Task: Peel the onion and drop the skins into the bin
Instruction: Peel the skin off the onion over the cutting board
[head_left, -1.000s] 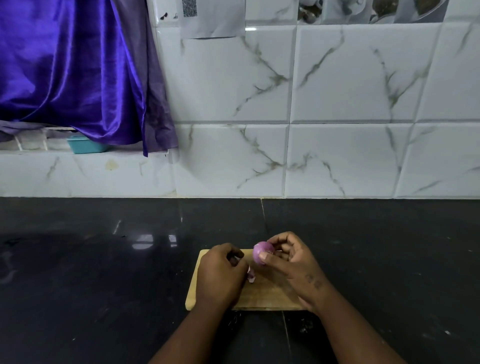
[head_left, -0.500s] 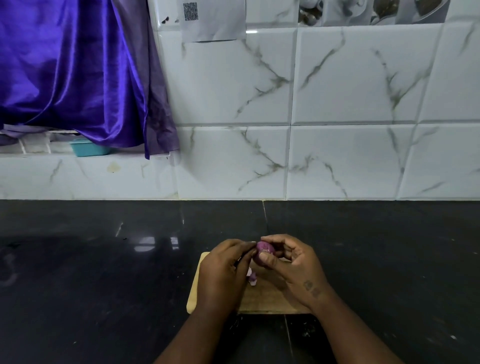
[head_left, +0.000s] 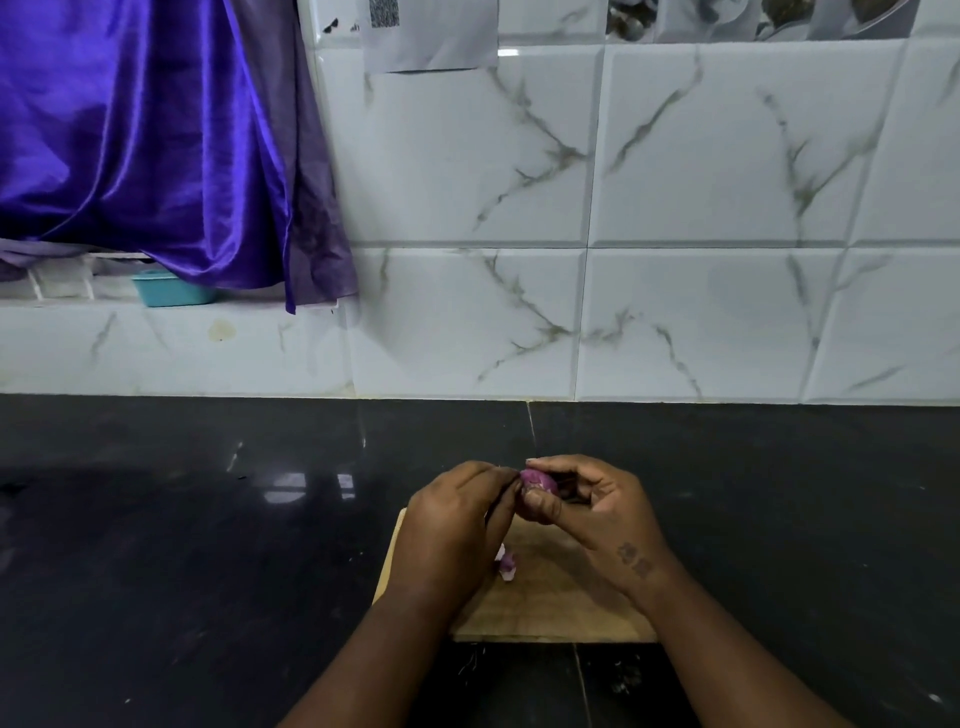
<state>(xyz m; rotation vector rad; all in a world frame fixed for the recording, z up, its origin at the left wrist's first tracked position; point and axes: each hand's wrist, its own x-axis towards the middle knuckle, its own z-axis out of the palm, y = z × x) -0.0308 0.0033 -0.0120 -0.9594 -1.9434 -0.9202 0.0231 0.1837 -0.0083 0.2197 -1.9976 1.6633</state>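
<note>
A small purple onion is held above a wooden cutting board. My right hand grips it between thumb and fingers. My left hand is closed beside it, its fingertips pinching at the onion's left side. A piece of pink onion skin lies on the board below my left hand. No bin is in view.
The board sits near the front of a black stone counter. White marble tiles form the back wall. A purple curtain hangs at the upper left over a ledge with a teal tub.
My left hand moved up from the board to meet the onion. Both hands lifted slightly toward the far edge of the board, and my fingers now cover more of the onion.
</note>
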